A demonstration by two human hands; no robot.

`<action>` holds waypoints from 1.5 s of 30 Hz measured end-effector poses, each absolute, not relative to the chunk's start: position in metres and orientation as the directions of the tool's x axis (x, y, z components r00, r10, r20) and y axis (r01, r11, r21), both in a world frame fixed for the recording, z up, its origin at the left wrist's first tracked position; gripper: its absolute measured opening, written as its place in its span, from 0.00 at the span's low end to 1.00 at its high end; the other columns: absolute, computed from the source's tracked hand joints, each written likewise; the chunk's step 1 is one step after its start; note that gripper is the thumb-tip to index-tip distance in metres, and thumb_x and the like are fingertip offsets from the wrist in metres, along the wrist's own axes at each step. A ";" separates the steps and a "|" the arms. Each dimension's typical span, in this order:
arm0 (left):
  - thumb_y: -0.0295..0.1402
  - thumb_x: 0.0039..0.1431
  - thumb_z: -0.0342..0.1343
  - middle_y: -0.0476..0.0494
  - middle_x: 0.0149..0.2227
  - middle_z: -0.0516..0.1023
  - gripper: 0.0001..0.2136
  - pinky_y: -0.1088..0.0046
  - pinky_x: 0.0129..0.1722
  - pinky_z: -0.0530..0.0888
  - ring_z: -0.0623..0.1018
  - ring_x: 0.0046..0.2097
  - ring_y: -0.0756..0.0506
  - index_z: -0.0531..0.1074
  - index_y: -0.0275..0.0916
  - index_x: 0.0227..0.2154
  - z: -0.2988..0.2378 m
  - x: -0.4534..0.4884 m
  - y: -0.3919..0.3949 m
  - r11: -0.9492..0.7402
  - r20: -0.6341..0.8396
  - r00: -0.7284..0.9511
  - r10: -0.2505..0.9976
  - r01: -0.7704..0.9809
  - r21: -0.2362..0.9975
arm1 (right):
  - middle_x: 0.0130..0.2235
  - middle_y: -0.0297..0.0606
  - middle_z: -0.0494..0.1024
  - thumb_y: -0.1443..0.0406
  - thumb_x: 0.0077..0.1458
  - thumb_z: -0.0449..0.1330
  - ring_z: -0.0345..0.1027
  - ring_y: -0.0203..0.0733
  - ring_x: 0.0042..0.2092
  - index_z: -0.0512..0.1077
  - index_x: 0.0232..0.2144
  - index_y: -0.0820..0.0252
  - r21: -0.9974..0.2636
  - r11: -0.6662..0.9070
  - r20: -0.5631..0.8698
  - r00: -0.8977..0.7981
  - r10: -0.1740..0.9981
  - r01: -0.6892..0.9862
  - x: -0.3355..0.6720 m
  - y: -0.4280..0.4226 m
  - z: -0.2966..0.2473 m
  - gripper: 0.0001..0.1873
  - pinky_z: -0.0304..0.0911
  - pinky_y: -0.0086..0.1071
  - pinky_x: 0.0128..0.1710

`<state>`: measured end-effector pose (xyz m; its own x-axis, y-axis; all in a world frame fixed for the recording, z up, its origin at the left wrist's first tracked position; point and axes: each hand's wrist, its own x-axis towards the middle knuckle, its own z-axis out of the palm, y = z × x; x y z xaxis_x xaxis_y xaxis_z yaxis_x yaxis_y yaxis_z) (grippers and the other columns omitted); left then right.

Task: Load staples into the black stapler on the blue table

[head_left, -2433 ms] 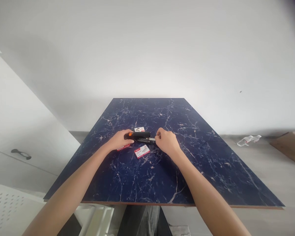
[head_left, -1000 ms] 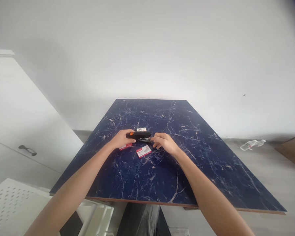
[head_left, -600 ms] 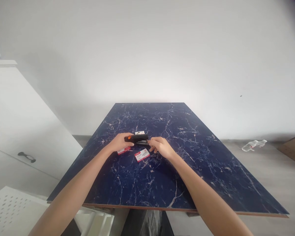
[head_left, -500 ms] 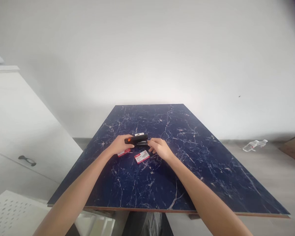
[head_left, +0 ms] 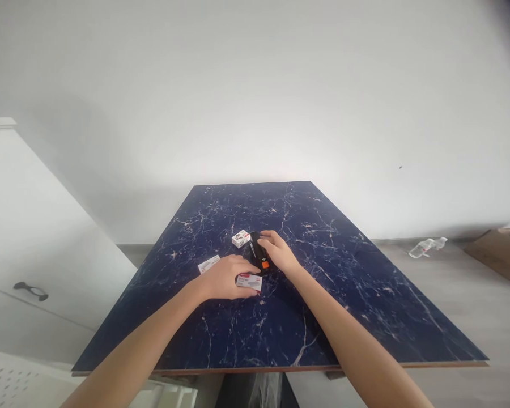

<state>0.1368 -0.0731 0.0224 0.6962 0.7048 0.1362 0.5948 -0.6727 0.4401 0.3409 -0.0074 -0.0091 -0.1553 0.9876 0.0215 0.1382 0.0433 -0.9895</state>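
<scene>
Near the middle of the frame, the right hand [head_left: 277,253] is wrapped around a black stapler [head_left: 258,256] with an orange end, resting on the blue marbled table [head_left: 344,294]. Just below and left of it, the left hand [head_left: 224,277] lies over the nearest staple box [head_left: 249,281], fingers curled on its edge; whether they pinch it or merely rest there cannot be told. 2 more small boxes sit apart: a white box [head_left: 240,238] just above the stapler and a flat box [head_left: 208,264] to the left.

The stapler could pivot or slide on the glossy top, since only 1 hand steadies it. The staple box could tip and spill its strips if its edge is dragged.

The box labels show red bands and small print, too small to read.
</scene>
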 end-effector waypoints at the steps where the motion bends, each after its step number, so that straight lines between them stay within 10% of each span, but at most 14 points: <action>1: 0.48 0.55 0.63 0.42 0.51 0.79 0.24 0.57 0.56 0.69 0.76 0.51 0.37 0.74 0.48 0.54 0.021 0.138 -0.074 -0.693 0.144 0.718 0.681 0.569 0.442 | 0.49 0.37 0.79 0.57 0.56 0.59 0.75 0.41 0.46 0.69 0.50 0.53 -0.985 0.069 0.041 -0.174 0.984 0.156 0.341 -0.007 -0.010 0.20 0.69 0.33 0.46; 12: 0.44 0.68 0.47 0.38 0.60 0.68 0.19 0.63 0.41 0.77 0.79 0.39 0.44 0.73 0.45 0.55 0.015 0.134 -0.068 -0.549 0.197 0.515 0.835 0.750 0.369 | 0.51 0.40 0.79 0.57 0.57 0.60 0.73 0.44 0.51 0.72 0.49 0.54 -0.912 0.163 0.089 -0.205 0.975 0.378 0.346 -0.015 0.002 0.18 0.65 0.38 0.53; 19: 0.46 0.59 0.59 0.40 0.59 0.71 0.26 0.66 0.41 0.76 0.78 0.44 0.41 0.68 0.48 0.59 0.031 0.131 -0.077 -0.536 0.008 0.647 0.763 0.624 0.569 | 0.39 0.37 0.81 0.59 0.57 0.59 0.77 0.41 0.36 0.72 0.44 0.56 -0.990 -0.119 -0.133 -0.258 0.957 0.070 0.346 -0.012 0.002 0.13 0.73 0.33 0.38; 45: 0.46 0.65 0.53 0.39 0.61 0.70 0.29 0.57 0.54 0.71 0.69 0.59 0.35 0.59 0.47 0.66 0.013 0.121 -0.067 -0.596 0.100 0.615 0.782 0.690 0.411 | 0.39 0.40 0.80 0.58 0.54 0.63 0.75 0.40 0.37 0.76 0.36 0.58 -0.981 -0.191 -0.174 -0.353 0.919 -0.015 0.358 -0.006 -0.004 0.10 0.72 0.31 0.38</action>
